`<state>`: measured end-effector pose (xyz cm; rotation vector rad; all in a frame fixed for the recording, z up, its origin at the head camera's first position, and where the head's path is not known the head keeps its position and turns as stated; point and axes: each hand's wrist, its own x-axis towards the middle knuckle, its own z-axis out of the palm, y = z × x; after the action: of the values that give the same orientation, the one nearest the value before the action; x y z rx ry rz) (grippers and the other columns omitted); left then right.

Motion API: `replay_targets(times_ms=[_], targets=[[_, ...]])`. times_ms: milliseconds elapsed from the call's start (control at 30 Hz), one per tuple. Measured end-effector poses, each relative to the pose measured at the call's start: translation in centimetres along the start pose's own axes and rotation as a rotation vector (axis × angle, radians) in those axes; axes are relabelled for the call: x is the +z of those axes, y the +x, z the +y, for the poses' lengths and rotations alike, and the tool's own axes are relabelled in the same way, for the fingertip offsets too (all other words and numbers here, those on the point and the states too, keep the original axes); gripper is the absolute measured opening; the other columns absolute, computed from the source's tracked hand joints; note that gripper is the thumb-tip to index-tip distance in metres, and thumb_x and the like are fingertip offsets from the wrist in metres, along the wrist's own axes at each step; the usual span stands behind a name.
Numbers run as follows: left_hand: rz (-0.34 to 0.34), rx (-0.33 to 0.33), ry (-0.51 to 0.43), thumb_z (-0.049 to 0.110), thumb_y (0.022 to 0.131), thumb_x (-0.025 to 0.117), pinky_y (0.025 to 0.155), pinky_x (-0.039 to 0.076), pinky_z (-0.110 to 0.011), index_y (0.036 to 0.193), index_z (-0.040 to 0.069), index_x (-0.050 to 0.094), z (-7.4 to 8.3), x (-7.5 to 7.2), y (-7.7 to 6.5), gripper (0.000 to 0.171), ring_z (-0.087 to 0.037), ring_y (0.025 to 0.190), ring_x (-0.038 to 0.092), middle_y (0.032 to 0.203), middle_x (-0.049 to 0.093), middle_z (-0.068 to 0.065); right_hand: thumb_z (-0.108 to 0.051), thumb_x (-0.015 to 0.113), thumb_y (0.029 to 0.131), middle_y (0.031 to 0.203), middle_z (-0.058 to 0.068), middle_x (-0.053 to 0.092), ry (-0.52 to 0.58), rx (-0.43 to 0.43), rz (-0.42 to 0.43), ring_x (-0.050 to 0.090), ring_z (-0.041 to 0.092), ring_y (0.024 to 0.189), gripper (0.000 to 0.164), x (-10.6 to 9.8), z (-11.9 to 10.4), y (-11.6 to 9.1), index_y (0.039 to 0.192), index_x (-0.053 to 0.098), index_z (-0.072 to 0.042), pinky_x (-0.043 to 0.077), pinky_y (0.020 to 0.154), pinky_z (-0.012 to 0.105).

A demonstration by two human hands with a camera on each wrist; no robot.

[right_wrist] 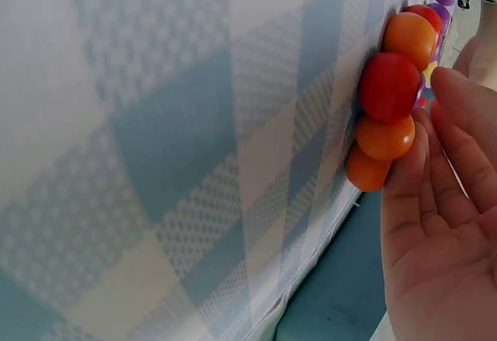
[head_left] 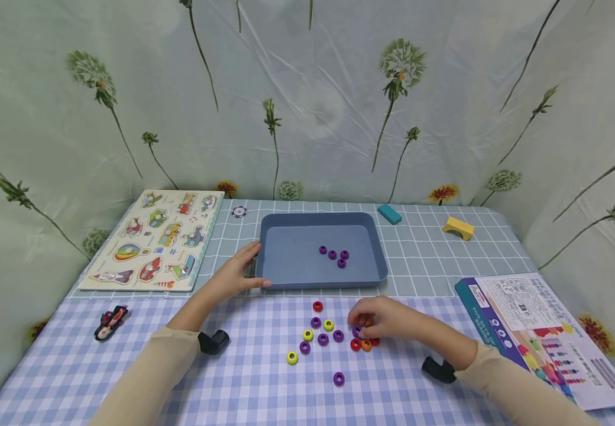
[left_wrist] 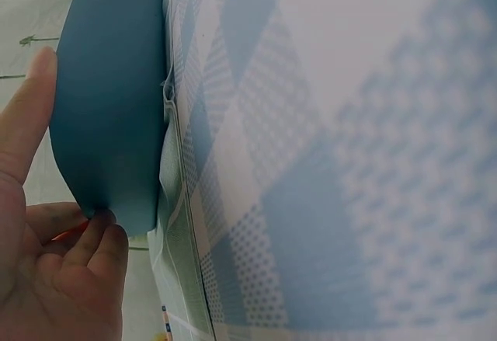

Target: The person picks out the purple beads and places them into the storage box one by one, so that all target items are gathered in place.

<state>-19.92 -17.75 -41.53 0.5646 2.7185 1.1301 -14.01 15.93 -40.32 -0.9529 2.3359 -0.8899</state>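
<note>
My left hand (head_left: 238, 272) rests against the left end of the blue-grey tray (head_left: 318, 281), fingers along its side and thumb at the front corner. In the left wrist view, the fingertips touch the tray's outer wall (left_wrist: 109, 108). Several purple beads (head_left: 332, 254) lie inside the tray. Just in front of it, to the right, my right hand (head_left: 387, 318) pinches a purple bead (head_left: 357, 331) between thumb and fingers. Red beads (head_left: 355, 344) and orange beads (head_left: 366, 345) sit right under that hand; the right wrist view shows an orange bead (right_wrist: 386, 137) against the fingers.
Loose yellow beads (head_left: 292, 357) and purple beads (head_left: 323, 339) lie before the tray. A picture puzzle board (head_left: 161, 236) and a small dark object (head_left: 110, 322) are at left. Behind are a poker chip (head_left: 239, 211), teal block (head_left: 389, 213) and yellow arch block (head_left: 458, 227). A box (head_left: 544, 337) lies right.
</note>
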Motion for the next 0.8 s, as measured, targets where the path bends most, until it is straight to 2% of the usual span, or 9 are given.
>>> replay_targets(times_ms=[200, 400, 600, 733, 800], targets=[[0.002, 0.008, 0.004, 0.054, 0.059, 0.061, 0.093, 0.028, -0.035, 0.132, 0.004, 0.016, 0.0, 0.0, 0.0, 0.1, -0.026, 0.119, 0.022, 0.137, 0.01, -0.009, -0.011, 0.062, 0.073, 0.08, -0.014, 0.052, -0.1, -0.026, -0.019, 0.047, 0.003, 0.07, 0.016, 0.2, -0.1, 0.1, 0.086, 0.061, -0.02, 0.044, 0.063, 0.017], [0.01, 0.01, -0.001, 0.053, 0.058, 0.062, 0.093, 0.028, -0.036, 0.132, 0.003, 0.017, 0.0, 0.1, 0.0, 0.1, -0.027, 0.118, 0.023, 0.136, 0.01, -0.01, -0.012, 0.061, 0.074, 0.082, -0.013, 0.051, -0.071, -0.011, 0.015, 0.048, 0.003, 0.071, 0.014, 0.0, -0.6, 0.1, 0.087, 0.06, -0.016, 0.045, 0.064, 0.016], [0.014, 0.017, -0.011, 0.05, 0.059, 0.063, 0.092, 0.029, -0.037, 0.132, 0.003, 0.017, 0.1, 0.0, -0.1, 0.099, -0.028, 0.118, 0.024, 0.136, 0.011, -0.011, -0.009, 0.059, 0.076, 0.088, -0.006, 0.054, 0.056, -0.049, 0.132, 0.052, 0.007, 0.077, 0.017, -1.7, -1.1, 0.6, 0.093, 0.06, -0.007, 0.046, 0.07, 0.019], [0.012, 0.021, -0.009, 0.051, 0.059, 0.063, 0.092, 0.029, -0.037, 0.132, 0.003, 0.016, 0.0, 0.0, -0.1, 0.099, -0.028, 0.118, 0.024, 0.136, 0.01, -0.012, -0.007, 0.059, 0.076, 0.089, -0.001, 0.055, 0.144, -0.075, 0.252, 0.052, 0.012, 0.08, 0.019, -3.4, -0.4, 1.7, 0.094, 0.059, -0.004, 0.046, 0.072, 0.022], [0.009, 0.015, -0.01, 0.051, 0.059, 0.063, 0.092, 0.028, -0.037, 0.132, 0.003, 0.016, 0.0, 0.0, 0.0, 0.099, -0.028, 0.118, 0.023, 0.136, 0.01, -0.011, -0.006, 0.058, 0.076, 0.089, 0.002, 0.055, 0.172, -0.062, 0.312, 0.052, 0.014, 0.079, 0.019, -4.1, 0.2, 2.5, 0.095, 0.058, -0.003, 0.046, 0.071, 0.023]])
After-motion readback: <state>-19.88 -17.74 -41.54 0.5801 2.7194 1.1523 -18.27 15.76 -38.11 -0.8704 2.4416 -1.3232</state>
